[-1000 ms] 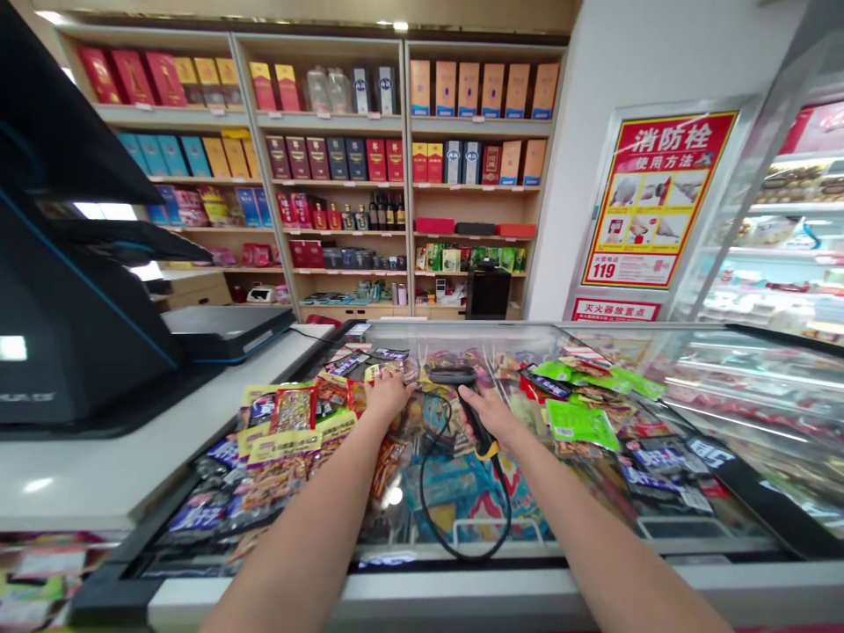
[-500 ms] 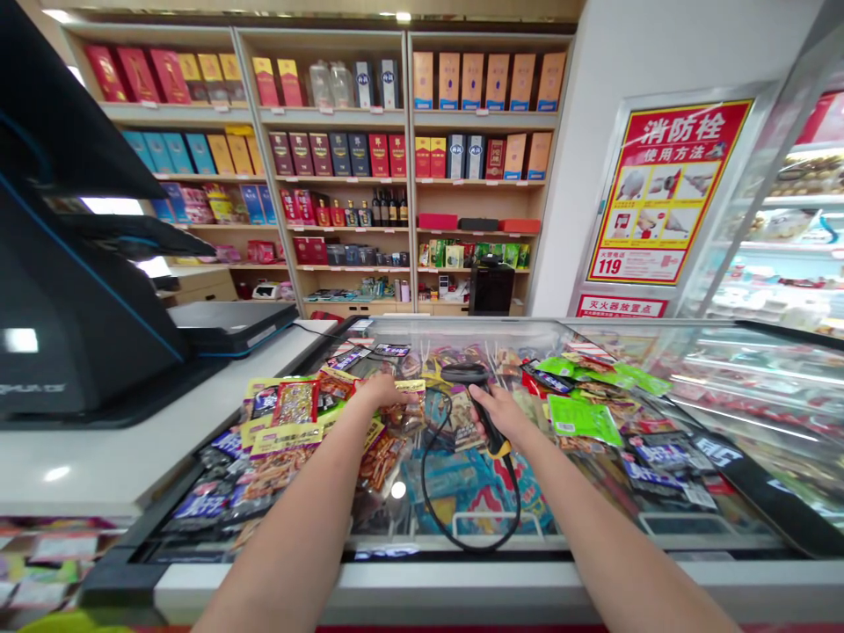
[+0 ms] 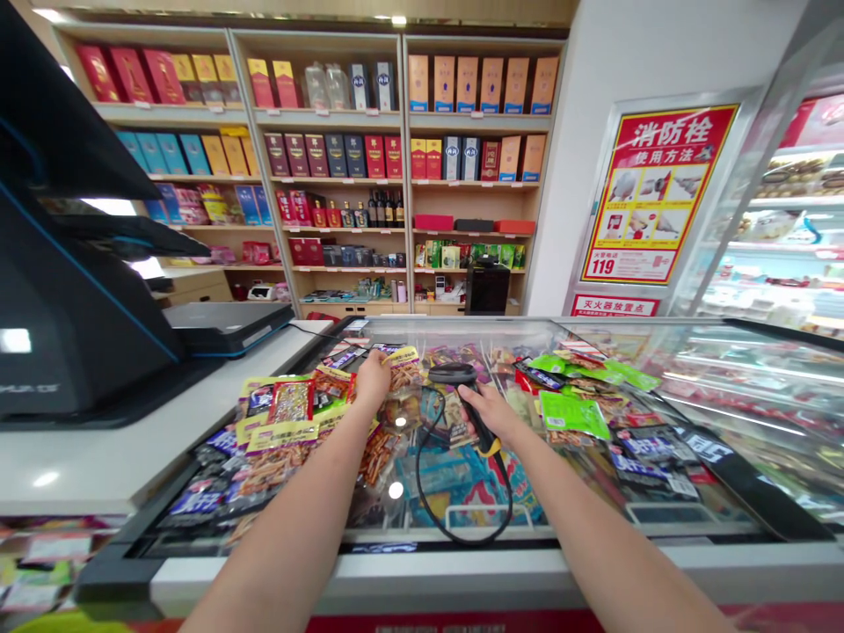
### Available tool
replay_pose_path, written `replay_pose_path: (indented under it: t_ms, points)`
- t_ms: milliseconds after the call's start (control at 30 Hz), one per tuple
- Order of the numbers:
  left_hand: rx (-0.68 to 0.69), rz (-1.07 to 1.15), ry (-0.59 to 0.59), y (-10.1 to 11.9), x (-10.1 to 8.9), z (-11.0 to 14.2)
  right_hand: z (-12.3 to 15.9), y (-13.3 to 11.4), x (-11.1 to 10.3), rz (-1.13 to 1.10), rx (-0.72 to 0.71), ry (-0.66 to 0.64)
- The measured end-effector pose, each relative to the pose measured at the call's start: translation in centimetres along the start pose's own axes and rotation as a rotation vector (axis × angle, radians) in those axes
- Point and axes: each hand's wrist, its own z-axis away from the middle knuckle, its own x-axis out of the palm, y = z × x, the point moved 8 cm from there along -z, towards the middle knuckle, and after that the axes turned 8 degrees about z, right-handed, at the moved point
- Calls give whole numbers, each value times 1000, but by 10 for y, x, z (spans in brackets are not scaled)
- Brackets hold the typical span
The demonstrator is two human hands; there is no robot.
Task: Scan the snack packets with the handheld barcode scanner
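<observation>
My left hand (image 3: 374, 376) grips the edge of a snack packet (image 3: 403, 369) with a yellow top, tilted up off the glass. My right hand (image 3: 486, 411) is wrapped round the handle of a black and yellow barcode scanner (image 3: 484, 432), its head pointing left toward that packet. A black cable (image 3: 422, 492) loops down from the scanner over the glass. Left of my left arm lies a heap of snack packets (image 3: 283, 435), yellow, red and dark. Beyond my right hand lie more packets, among them a bright green packet (image 3: 575, 415) and dark blue-lettered packets (image 3: 650, 462).
Everything rests on the glass lid (image 3: 454, 332) of a chest freezer with a white front edge (image 3: 462, 571). A white counter (image 3: 72, 466) with a dark checkout machine (image 3: 79, 316) stands at left. Shelves of boxes (image 3: 330, 158) line the back wall; a fire-hydrant poster (image 3: 659, 189) hangs at right.
My left hand has risen a little and moved slightly left, lifting the snack packet upright from the glass. My right hand keeps its hold on the scanner. The view has shifted slightly.
</observation>
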Motion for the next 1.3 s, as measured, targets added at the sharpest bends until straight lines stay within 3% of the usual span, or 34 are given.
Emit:
replay_pose_path:
  t_ms: [233, 733, 867, 1033, 1300]
  points:
    - [-7, 92, 129, 1, -13, 1, 3, -1, 6, 11, -8, -39]
    - [36, 112, 130, 9, -12, 6, 1, -1, 7, 17, -6, -57]
    - [31, 178, 113, 16, -4, 5, 4, -3, 0, -27, 47, -30]
    - [98, 237, -1, 60, 29, 15, 20, -8, -45, -72, 37, 101]
    - [218, 296, -193, 173, 107, 64, 69, 10, -140, -161, 77, 379]
